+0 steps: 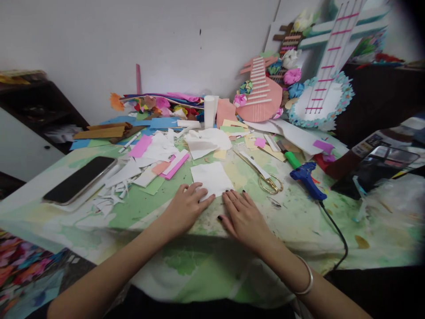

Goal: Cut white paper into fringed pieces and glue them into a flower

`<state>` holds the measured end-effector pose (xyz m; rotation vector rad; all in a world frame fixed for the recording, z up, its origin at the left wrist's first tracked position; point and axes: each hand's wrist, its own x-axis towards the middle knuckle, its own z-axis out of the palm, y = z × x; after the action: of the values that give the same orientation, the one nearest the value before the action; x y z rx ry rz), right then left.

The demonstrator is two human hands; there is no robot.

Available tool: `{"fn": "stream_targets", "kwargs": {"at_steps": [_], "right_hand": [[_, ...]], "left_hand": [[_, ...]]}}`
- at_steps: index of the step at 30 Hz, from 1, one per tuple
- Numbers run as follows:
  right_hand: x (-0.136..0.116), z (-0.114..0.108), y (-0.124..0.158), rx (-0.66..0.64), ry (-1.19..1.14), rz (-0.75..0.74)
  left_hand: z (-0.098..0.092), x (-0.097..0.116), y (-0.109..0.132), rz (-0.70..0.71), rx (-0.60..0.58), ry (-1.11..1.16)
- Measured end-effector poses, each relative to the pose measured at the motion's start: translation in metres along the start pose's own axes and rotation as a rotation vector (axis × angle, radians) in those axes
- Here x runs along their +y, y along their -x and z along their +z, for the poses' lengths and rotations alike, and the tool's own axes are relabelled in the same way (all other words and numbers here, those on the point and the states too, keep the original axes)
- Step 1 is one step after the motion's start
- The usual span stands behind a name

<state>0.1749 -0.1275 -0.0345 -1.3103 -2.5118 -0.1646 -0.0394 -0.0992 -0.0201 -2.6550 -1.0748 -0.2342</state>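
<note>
A square sheet of white paper [212, 176] lies flat on the cloth in front of me. My left hand [189, 206] rests at its lower left edge, fingers apart and touching the paper. At the lower right corner, my right hand [244, 212] lies palm down with its fingers stretched out, the fingertips at the paper's edge. Neither hand grips anything. Just beyond the sheet sits a crumpled piece of white paper [207, 141]. Gold-handled scissors [269, 181] lie to the right, a white paper strip along their blades.
A blue glue gun [308, 179] with a black cord lies at the right. On the left are a phone [81, 179] and white paper scraps [113, 195]. Toward the wall stand a white paper roll [209, 111] and paper guitars [262, 95] with paper flowers.
</note>
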Motion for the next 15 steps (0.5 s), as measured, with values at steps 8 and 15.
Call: {"fn": "stream_targets", "kwargs": {"at_steps": [8,15], "right_hand": [[0.003,-0.006,0.001,-0.02,0.025,0.064],[0.005,-0.01,0.002,-0.058,0.029,0.08]], "left_hand": [[-0.002,-0.006,0.028,-0.09,0.074,-0.031],[-0.001,-0.008,0.037,-0.094,0.112,-0.068]]}}
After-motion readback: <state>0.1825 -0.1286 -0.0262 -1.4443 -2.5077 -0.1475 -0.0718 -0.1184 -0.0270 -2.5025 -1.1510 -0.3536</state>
